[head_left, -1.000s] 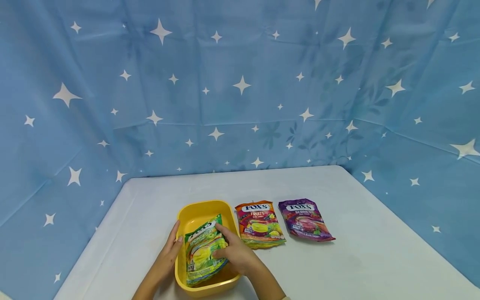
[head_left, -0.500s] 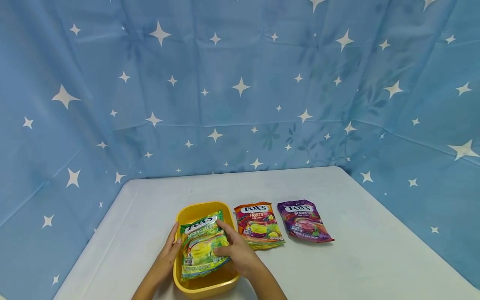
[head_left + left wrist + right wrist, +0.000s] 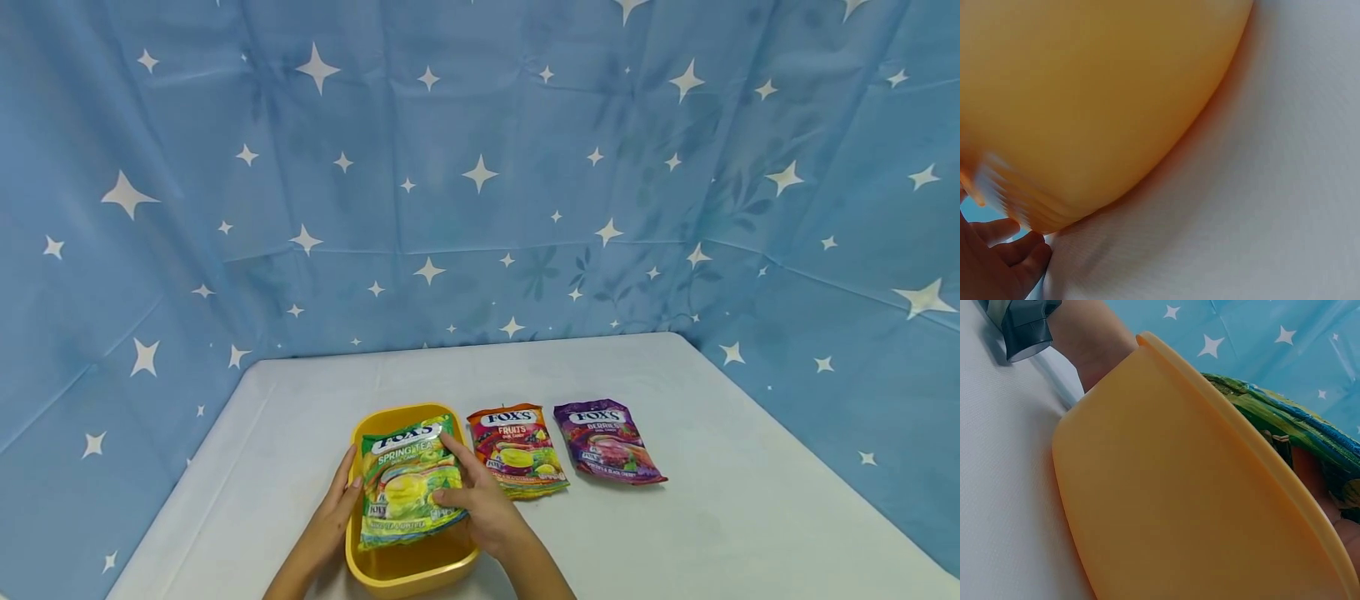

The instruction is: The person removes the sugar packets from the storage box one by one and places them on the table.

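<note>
A green bag of Fox's Spring Tea candy [image 3: 405, 483] is tilted over the yellow plastic tub [image 3: 412, 575], its top end near the far rim. My right hand [image 3: 483, 508] grips the bag by its right side, thumb across the front and fingers behind. My left hand [image 3: 330, 517] holds the tub's left side, thumb at the rim. In the left wrist view, some fingers [image 3: 1019, 250] touch the low outer wall. The tub's wall hides most of my right hand in the right wrist view, where the bag's edge [image 3: 1291, 415] shows above the rim.
Right of the tub, an orange-red Fox's Fruits bag [image 3: 517, 450] lies flat, close to the rim. Farther right lies a purple Fox's Berries bag [image 3: 609, 442]. A white cloth covers the table [image 3: 720, 517], and a blue star-patterned curtain [image 3: 480, 208] hangs behind.
The Spring Tea bag has come up from inside the tub, and its front now faces me more fully. My right hand rose slightly with it. My left hand stayed at the tub.
</note>
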{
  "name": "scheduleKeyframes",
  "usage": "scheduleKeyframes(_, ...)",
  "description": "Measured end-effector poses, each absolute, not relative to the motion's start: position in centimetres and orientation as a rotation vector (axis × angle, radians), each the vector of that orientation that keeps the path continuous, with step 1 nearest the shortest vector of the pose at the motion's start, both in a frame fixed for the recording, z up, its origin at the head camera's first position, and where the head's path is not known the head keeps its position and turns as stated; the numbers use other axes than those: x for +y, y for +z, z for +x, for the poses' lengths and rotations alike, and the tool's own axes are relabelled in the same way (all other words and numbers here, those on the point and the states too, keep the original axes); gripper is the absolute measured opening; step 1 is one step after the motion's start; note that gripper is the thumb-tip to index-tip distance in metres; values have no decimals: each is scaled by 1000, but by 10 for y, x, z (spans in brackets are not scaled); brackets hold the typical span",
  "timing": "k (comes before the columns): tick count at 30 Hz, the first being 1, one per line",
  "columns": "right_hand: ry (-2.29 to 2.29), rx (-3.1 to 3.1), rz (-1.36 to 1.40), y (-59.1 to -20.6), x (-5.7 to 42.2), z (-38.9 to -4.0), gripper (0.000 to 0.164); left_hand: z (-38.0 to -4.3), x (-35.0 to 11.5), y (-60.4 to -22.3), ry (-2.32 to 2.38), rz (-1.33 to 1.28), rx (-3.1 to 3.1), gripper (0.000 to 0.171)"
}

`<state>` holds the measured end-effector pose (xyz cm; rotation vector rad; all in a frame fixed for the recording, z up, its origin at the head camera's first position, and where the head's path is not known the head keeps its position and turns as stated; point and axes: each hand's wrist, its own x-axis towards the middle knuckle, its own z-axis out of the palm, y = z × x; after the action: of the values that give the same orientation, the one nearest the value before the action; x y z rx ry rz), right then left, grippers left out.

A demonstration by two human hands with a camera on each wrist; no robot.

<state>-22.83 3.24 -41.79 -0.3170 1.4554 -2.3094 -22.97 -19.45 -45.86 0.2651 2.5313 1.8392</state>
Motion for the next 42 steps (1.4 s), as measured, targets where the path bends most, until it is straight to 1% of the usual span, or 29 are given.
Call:
scheduleKeyframes(11,-2395,1378,-378,-420,42,-226,76,-233,-191,-457,1840,282,2517,59)
scheduleKeyframes(22,-2453,1309,-376,-416,55,-222,74,-238,-184,-458,1818,314,2523,59)
scheduleKeyframes(30,-2435,1304,-335,-412,86,-213,77,-236,-185,-458,1806,342,2555,58)
scheduleKeyframes(36,-2430,1319,-304,-422,104,-201,78,-230,-200,-458,1788,322,2504,60)
scheduleKeyframes(42,-2452,1375,-223,-429,131,-187,76,-231,-201,-458,1807,344,2430,60)
